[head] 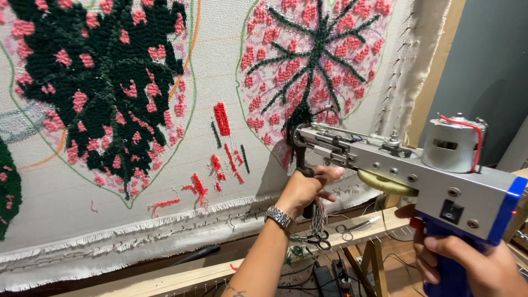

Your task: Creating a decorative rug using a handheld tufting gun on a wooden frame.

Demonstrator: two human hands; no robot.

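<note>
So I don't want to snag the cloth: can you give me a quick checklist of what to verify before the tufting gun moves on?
1. Left hand on the gun's black front handle: ok, fingers wrapped round it.
2. Right hand on the blue rear grip: ok, closed round it.
3. Tip of the tufting gun against the backing cloth: ok, it sits at the lower edge of the pink flower.
4. Yarn feeding freely: cannot tell, the yarn path is not clear.
5. Cloth taut on the wooden frame: ok, it looks flat, without folds.
6. Scissors clear of the gun: ok, they lie on the lower frame rail, below the left hand.
</note>
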